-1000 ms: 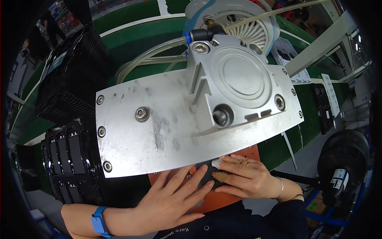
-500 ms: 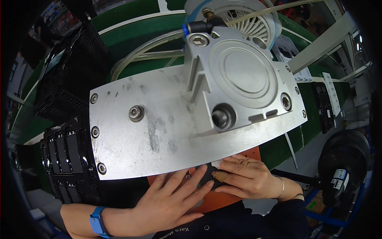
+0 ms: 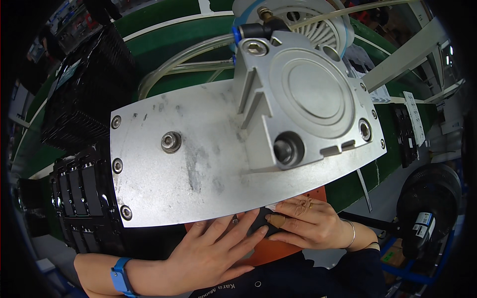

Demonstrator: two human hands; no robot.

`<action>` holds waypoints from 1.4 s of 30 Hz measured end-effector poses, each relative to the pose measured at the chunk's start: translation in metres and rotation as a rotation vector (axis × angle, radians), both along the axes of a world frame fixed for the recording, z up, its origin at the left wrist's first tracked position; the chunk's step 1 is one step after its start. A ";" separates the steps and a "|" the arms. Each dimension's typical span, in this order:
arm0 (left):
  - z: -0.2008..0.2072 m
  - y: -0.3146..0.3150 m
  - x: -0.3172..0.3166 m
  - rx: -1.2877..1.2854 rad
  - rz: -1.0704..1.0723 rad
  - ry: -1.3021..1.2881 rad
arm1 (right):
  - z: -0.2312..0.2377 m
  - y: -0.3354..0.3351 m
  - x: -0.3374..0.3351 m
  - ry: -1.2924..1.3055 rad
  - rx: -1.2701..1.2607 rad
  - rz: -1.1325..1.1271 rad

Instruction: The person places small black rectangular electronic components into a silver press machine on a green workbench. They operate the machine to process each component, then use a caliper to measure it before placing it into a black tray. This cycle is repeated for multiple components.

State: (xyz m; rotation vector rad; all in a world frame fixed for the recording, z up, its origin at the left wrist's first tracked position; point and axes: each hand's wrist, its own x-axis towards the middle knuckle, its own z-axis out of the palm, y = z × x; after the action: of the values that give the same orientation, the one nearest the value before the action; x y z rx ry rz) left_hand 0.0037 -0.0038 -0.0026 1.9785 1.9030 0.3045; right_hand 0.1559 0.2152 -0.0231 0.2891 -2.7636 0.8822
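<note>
While the smudged silver metal plate (image 3: pixel 213 174) overhangs the work, both hands are at its near edge, on a small dark grey piece (image 3: pixel 258 222) over a flat orange plate (image 3: pixel 273 248). Left hand (image 3: pixel 211 253): grip spread, fingertips on or just beside the grey piece's left side. Right hand (image 3: pixel 310 223): fingers close together at its right side; can't tell if that grip pinches or only presses. Blocky silver metal cylinder body (image 3: pixel 313 99) sits on the silver plate, right of centre. Stacked black ribbed trays (image 3: pixel 87 99) far left, green tabletop (image 3: pixel 174 27) beyond.
</note>
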 end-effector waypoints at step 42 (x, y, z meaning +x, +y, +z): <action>0.002 0.002 0.000 -0.002 0.009 -0.022 | 0.000 0.000 0.000 0.007 0.011 -0.011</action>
State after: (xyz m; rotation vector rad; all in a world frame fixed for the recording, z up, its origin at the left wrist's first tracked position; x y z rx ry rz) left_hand 0.0035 -0.0021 -0.0008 1.9577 1.8985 0.3250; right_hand 0.1558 0.2149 -0.0229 0.2782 -2.7613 0.8624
